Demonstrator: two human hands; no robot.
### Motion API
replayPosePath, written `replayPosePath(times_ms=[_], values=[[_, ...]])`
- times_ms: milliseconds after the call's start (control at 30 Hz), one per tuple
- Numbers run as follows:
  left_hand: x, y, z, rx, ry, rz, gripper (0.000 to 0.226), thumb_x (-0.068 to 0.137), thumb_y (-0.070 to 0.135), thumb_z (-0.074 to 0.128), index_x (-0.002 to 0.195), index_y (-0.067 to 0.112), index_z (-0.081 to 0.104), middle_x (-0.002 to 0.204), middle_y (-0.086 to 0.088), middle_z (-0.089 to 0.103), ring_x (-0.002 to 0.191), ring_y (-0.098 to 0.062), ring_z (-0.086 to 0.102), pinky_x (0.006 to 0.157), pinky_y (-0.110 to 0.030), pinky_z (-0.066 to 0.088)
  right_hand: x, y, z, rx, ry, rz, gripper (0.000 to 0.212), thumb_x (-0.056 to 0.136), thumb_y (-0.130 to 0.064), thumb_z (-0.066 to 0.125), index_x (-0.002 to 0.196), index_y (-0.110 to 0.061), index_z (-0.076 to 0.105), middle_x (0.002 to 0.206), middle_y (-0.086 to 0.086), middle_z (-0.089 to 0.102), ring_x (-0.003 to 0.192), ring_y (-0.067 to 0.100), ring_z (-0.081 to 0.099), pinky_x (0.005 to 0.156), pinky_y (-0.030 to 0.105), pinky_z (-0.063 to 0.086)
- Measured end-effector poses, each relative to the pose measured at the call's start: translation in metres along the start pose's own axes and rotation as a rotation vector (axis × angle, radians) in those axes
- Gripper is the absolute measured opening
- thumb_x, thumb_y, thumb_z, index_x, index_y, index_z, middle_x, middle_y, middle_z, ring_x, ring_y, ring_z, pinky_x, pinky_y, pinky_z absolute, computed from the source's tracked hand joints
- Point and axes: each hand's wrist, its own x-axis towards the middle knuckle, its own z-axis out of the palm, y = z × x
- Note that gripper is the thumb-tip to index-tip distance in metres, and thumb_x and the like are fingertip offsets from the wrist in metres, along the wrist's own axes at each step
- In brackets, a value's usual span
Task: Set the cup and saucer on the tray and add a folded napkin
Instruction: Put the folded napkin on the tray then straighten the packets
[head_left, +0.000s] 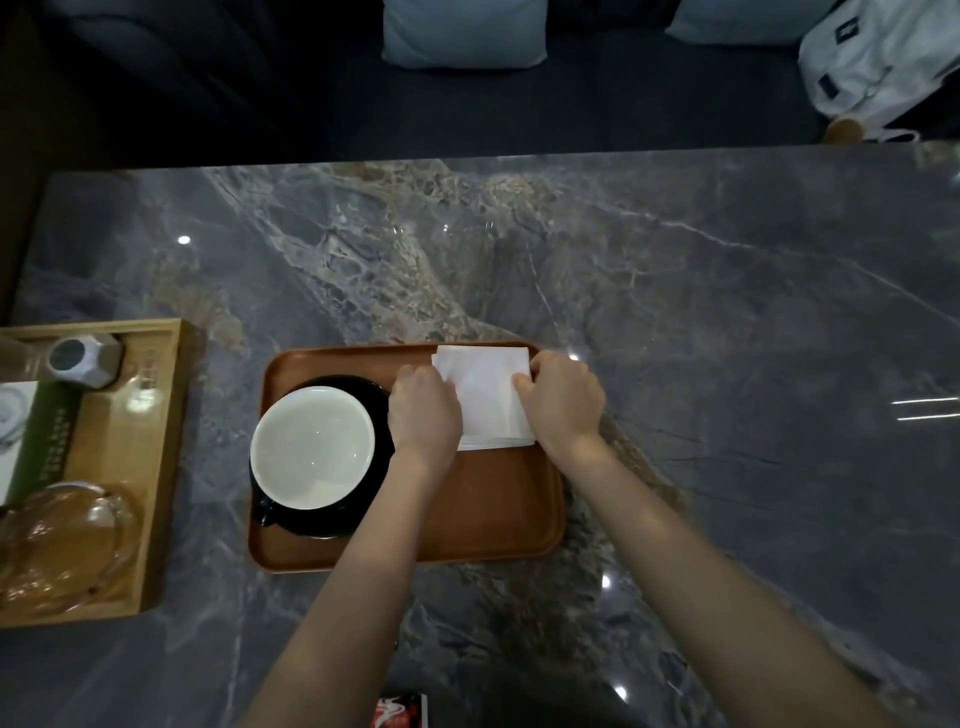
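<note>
Napkin (488, 397), white and folded square, lies at the tray's (483, 519) 1 o'clock corner, its side edges partly covered by both hands. Left hand (425, 410) and right hand (561, 400) each pinch a side of it, grip closed on the paper. Cup (311, 448) sits on a dark saucer (332, 525) at the tray's 9 o'clock; its handle is hard to make out. At the tabletop's (675, 322) 9 o'clock, a wooden box (161, 467) is cut off by the frame.
</note>
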Motion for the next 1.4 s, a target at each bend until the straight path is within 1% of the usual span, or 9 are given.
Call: replayPosePath(times_ms=[267, 500, 700, 800, 967, 1100, 1233, 1300, 1400], values=[[-0.005, 0.0, -0.004, 0.035, 0.001, 0.032, 0.028, 0.094, 0.017, 0.043, 0.103, -0.006, 0.057, 0.112, -0.023, 0.058, 0.103, -0.035, 0.055, 0.083, -0.038, 0.042, -0.005, -0.001, 0.0, -0.022, -0.019, -0.03, 0.024, 0.093, -0.024, 0.048, 0.103, -0.006, 0.06, 0.105, 0.012, 0.065, 0.096, 0.029, 0.06, 0.075, 0.035, 0.046], [-0.025, 0.0, -0.017, 0.066, -0.035, 0.116, 0.023, 0.09, 0.001, 0.041, 0.108, -0.007, 0.051, 0.116, -0.023, 0.055, 0.105, -0.035, 0.054, 0.083, -0.035, 0.042, -0.02, 0.003, -0.016, -0.023, -0.05, -0.059, 0.024, 0.094, -0.013, 0.04, 0.109, -0.009, 0.059, 0.113, 0.01, 0.06, 0.098, 0.027, 0.058, 0.073, 0.033, 0.041], [-0.049, -0.021, -0.043, -0.011, 0.012, 0.326, 0.026, 0.09, 0.012, 0.045, 0.108, -0.001, 0.059, 0.114, -0.016, 0.061, 0.105, -0.032, 0.055, 0.083, -0.041, 0.046, -0.051, 0.005, -0.035, -0.055, -0.066, -0.24, 0.028, 0.091, -0.016, 0.046, 0.115, -0.013, 0.06, 0.115, 0.008, 0.064, 0.1, 0.027, 0.059, 0.079, 0.035, 0.047], [-0.074, -0.035, -0.062, -0.168, -0.014, 0.403, 0.026, 0.09, 0.015, 0.051, 0.109, 0.005, 0.063, 0.106, -0.011, 0.069, 0.098, -0.025, 0.061, 0.083, -0.033, 0.047, -0.074, 0.005, -0.042, -0.098, -0.115, -0.363, 0.027, 0.092, -0.02, 0.047, 0.115, -0.015, 0.061, 0.112, 0.006, 0.066, 0.099, 0.023, 0.06, 0.084, 0.039, 0.05], [-0.118, -0.065, -0.075, -0.324, -0.072, 0.405, 0.02, 0.089, 0.015, 0.056, 0.105, 0.011, 0.067, 0.092, 0.002, 0.068, 0.08, -0.008, 0.061, 0.076, -0.015, 0.042, -0.121, 0.013, -0.04, -0.063, -0.123, -0.519, 0.023, 0.092, -0.019, 0.048, 0.109, -0.014, 0.063, 0.109, 0.004, 0.066, 0.1, 0.02, 0.059, 0.08, 0.031, 0.046], [-0.146, -0.099, -0.062, -0.37, -0.052, 0.364, 0.018, 0.088, 0.016, 0.059, 0.102, 0.01, 0.068, 0.088, 0.002, 0.065, 0.08, -0.008, 0.059, 0.07, -0.007, 0.043, -0.162, 0.022, -0.018, -0.012, -0.079, -0.636, 0.015, 0.089, -0.016, 0.054, 0.097, -0.012, 0.066, 0.094, 0.005, 0.068, 0.089, 0.024, 0.061, 0.077, 0.039, 0.05], [-0.165, -0.137, -0.036, -0.321, 0.049, 0.296, 0.015, 0.085, 0.014, 0.062, 0.096, 0.008, 0.069, 0.093, -0.006, 0.071, 0.079, -0.013, 0.062, 0.074, -0.019, 0.044, -0.202, 0.026, 0.013, 0.032, -0.02, -0.674, 0.02, 0.085, -0.021, 0.049, 0.088, -0.012, 0.066, 0.081, 0.005, 0.067, 0.076, 0.025, 0.061, 0.064, 0.035, 0.05], [-0.173, -0.155, -0.022, -0.296, 0.078, 0.27, 0.015, 0.084, 0.013, 0.063, 0.096, 0.007, 0.069, 0.097, -0.008, 0.069, 0.082, -0.015, 0.061, 0.075, -0.021, 0.042, -0.218, 0.028, 0.026, 0.054, -0.064, -0.686, 0.025, 0.085, -0.026, 0.046, 0.089, -0.011, 0.066, 0.084, 0.006, 0.067, 0.078, 0.026, 0.061, 0.067, 0.036, 0.05], [-0.181, -0.177, -0.001, -0.217, 0.089, 0.261, 0.023, 0.085, 0.015, 0.063, 0.105, 0.007, 0.066, 0.108, -0.009, 0.065, 0.1, -0.026, 0.058, 0.085, -0.032, 0.043, -0.239, 0.031, 0.046, -0.011, -0.156, -0.704, 0.025, 0.083, -0.025, 0.052, 0.096, -0.01, 0.067, 0.094, 0.008, 0.068, 0.087, 0.027, 0.062, 0.076, 0.038, 0.051]])
